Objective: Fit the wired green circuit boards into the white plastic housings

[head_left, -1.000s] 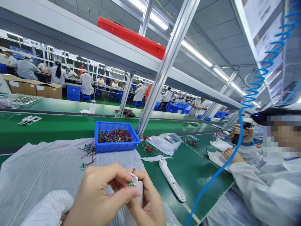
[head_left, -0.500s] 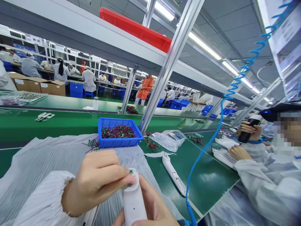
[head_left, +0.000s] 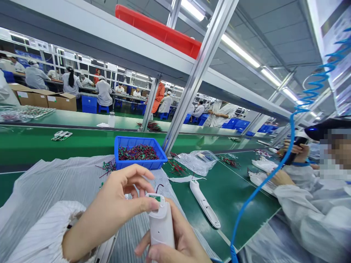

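Note:
My right hand (head_left: 182, 237) is wrapped round a white plastic housing (head_left: 161, 228), held upright at the bottom centre. A small green circuit board (head_left: 155, 197) sits in the housing's top end, and a dark wire curls up behind it. The thumb of my left hand (head_left: 120, 197) presses on the board's lower edge, while its other fingers are curled behind the top. Beyond my hands stands a blue bin (head_left: 141, 164) full of small green boards with red and black wires. Another white housing (head_left: 204, 204) lies to the right.
Clear plastic bags (head_left: 197, 162) and loose wired boards (head_left: 175, 167) lie right of the bin. A blue coiled hose (head_left: 255, 188) hangs at the right, before a co-worker's sleeve (head_left: 309, 208). A metal post (head_left: 189, 98) rises behind the bin. White sheeting (head_left: 63, 171) covers the near left.
My left fingers have lifted and spread from their pinch, exposing the board and wire. The housing has shifted slightly right. The blue hose has swung right; small parts on the belt moved right.

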Demonstrator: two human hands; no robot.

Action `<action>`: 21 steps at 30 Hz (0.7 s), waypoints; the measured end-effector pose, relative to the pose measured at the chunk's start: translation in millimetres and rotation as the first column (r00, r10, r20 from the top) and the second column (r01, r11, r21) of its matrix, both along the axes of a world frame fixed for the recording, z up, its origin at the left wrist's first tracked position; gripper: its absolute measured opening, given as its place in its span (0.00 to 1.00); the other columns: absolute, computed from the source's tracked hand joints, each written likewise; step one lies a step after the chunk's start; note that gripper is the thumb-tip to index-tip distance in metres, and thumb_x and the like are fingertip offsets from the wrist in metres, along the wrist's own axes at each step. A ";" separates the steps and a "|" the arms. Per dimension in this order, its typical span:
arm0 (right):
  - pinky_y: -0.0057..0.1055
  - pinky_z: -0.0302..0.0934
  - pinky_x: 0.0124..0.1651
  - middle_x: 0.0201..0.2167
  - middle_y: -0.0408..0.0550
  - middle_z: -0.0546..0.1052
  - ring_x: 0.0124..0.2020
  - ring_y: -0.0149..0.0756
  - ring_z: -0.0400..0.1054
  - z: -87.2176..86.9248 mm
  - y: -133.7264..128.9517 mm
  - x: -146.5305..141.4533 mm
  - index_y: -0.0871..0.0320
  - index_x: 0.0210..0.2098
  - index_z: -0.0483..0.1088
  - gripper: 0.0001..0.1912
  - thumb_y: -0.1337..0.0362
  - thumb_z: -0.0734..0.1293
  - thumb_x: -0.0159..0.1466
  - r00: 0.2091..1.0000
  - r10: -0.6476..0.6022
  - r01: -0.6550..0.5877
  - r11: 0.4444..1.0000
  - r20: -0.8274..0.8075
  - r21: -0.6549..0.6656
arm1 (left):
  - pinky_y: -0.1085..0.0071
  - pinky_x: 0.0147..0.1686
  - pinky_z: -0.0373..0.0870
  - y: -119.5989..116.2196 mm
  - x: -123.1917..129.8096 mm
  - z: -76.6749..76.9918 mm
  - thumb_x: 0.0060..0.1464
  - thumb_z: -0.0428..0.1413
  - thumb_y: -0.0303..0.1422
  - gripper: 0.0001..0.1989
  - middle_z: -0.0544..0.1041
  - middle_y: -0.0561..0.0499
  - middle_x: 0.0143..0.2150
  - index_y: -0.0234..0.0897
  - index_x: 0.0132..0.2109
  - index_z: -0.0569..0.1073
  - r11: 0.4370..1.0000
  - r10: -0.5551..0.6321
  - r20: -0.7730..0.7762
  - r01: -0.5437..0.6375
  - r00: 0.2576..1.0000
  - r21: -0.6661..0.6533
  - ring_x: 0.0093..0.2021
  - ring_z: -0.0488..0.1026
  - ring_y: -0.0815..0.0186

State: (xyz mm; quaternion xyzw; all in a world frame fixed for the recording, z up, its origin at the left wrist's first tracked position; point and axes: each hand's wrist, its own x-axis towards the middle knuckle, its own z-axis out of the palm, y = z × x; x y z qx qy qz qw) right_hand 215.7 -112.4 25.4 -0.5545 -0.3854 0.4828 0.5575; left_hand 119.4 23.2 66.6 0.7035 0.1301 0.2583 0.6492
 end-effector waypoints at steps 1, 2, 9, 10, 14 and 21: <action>0.25 0.55 0.29 0.27 0.42 0.76 0.27 0.29 0.68 -0.9 -1.2 0.7 0.53 0.51 0.51 0.33 0.60 0.69 0.50 0.999 0.003 -0.003 1.000 -0.043 -0.002 | 0.75 0.32 0.65 -0.2 -0.1 -0.5 0.38 0.60 0.31 0.19 0.74 0.56 0.28 0.42 0.42 0.68 0.999 -0.030 -0.023 0.029 0.999 -0.044 0.31 0.69 0.69; 0.24 0.54 0.28 0.27 0.41 0.76 0.26 0.28 0.68 -1.2 -2.2 1.3 0.52 0.53 0.49 0.36 0.61 0.70 0.49 0.994 0.017 -0.018 1.000 -0.110 -0.003 | 0.74 0.34 0.65 -0.8 -0.4 -1.3 0.39 0.60 0.32 0.25 0.75 0.56 0.29 0.44 0.47 0.65 0.995 -0.063 -0.042 0.059 0.997 -0.079 0.34 0.70 0.68; 0.22 0.59 0.29 0.44 0.47 0.70 0.27 0.25 0.70 1.3 4.1 2.0 0.51 0.51 0.54 0.31 0.60 0.68 0.51 0.980 0.122 -0.111 0.991 -0.157 0.076 | 0.76 0.26 0.65 -3.6 5.6 -10.6 0.41 0.59 0.35 0.37 0.77 0.53 0.34 0.46 0.58 0.52 0.945 -0.115 -0.027 0.101 0.993 -0.311 0.31 0.72 0.67; 0.24 0.61 0.29 0.50 0.49 0.66 0.29 0.28 0.71 -3.2 5.7 2.4 0.50 0.54 0.51 0.33 0.61 0.68 0.51 0.996 0.060 -0.053 0.993 -0.070 0.101 | 0.76 0.26 0.66 -2.7 7.8 -12.3 0.40 0.59 0.34 0.37 0.77 0.53 0.31 0.45 0.58 0.52 0.939 -0.094 -0.014 0.085 0.995 -0.334 0.29 0.71 0.68; 0.41 0.64 0.44 0.58 0.51 0.55 0.49 0.45 0.63 -31.7 8.6 5.4 0.42 0.59 0.40 0.43 0.71 0.65 0.52 0.638 -0.418 0.176 0.897 0.647 0.406 | 0.75 0.34 0.67 -0.6 13.8 -15.5 0.38 0.61 0.31 0.34 0.77 0.55 0.27 0.41 0.55 0.58 0.931 -0.048 -0.020 0.037 0.999 -0.363 0.30 0.72 0.69; 0.42 0.65 0.43 0.53 0.54 0.60 0.45 0.45 0.66 -31.7 7.3 3.5 0.49 0.61 0.42 0.35 0.72 0.58 0.57 0.211 -0.388 0.139 0.920 0.897 0.366 | 0.77 0.28 0.66 -1.0 11.8 -11.9 0.42 0.57 0.37 0.09 0.76 0.52 0.28 0.35 0.28 0.74 0.985 0.031 -0.029 -0.035 0.999 -0.169 0.28 0.69 0.70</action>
